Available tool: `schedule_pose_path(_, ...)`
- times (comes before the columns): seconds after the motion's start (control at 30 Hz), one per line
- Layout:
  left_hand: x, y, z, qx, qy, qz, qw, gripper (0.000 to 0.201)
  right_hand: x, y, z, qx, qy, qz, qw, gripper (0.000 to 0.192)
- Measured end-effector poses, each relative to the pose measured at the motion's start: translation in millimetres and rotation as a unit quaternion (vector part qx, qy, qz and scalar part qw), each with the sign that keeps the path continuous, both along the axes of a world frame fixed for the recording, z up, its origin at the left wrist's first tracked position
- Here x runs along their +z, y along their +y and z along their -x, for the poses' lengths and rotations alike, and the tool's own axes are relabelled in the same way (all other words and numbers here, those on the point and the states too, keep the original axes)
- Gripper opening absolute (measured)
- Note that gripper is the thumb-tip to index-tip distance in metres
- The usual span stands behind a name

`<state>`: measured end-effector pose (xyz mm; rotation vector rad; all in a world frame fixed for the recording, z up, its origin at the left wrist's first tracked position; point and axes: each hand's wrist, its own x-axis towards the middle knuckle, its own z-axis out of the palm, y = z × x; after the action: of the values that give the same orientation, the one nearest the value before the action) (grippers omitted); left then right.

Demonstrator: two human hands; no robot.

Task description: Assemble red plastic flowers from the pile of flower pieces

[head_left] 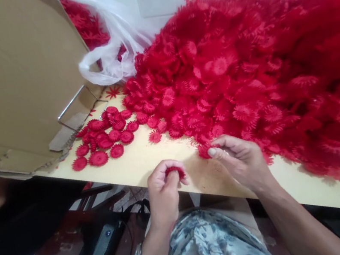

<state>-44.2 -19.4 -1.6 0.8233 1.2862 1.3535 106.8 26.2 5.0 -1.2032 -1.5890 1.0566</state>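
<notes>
Pinched between the thumb and fingers of my left hand [164, 189] is a small red flower disc [175, 172], held just above the table's front edge. My right hand [244, 161] has its thumb and fingertips closed on a red petal piece [205, 150] at the near edge of a large heap of red petal pieces [223, 75]. The heap's pieces are round with fringed edges. Off to the left lies a smaller group of thicker red flower discs [103, 138]. Part of each held piece is hidden by my fingers.
A cardboard box [14, 75] stands at the left of the pale yellow table [148, 155], with a bent metal wire frame [71, 105] by it. Behind is a white plastic bag [118, 36] with red pieces. Below left, a pedal [102, 247] is on the floor, near a person's dark clothing [21, 231].
</notes>
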Motion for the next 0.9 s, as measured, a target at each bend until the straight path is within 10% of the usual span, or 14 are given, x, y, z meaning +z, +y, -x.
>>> schedule_pose_path(0.6,6.5,3.4,-10.8,-0.114,0.020,-0.035,0.993,0.005,-4.5,-12.5,10.6,0.043,0.121,0.114,0.985,0.038)
schedule_pose_path(0.9,-0.4,13.1,-3.1,0.074,-0.068,0.022,0.995,0.014,-3.5,-8.1,-0.6,0.048,0.204,0.120,0.970,0.027)
